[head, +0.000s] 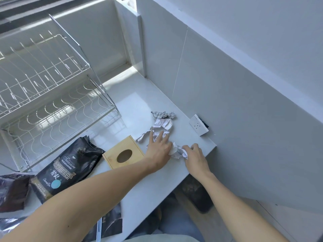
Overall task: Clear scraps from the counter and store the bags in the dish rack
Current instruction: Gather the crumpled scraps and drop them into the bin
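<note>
Crumpled foil and paper scraps [162, 122] lie on the white counter [132, 105] near the right wall. My left hand [160, 147] lies flat on the nearest scraps with fingers spread. My right hand [194, 153] is closed on a crumpled white scrap [178, 151] by the counter's right edge. A black coffee bag [64, 170] lies at the front left. A dark reddish bag [12, 191] is at the far left, and another dark bag [108, 222] lies under my left forearm. The white wire dish rack [52, 88] stands at the left with nothing in it.
A wooden tissue box [123, 154] sits between the black bag and my left hand. A white socket block [199, 124] lies against the right wall. A dark bin [197, 194] shows below the counter's right edge. Tiled walls close the back and right.
</note>
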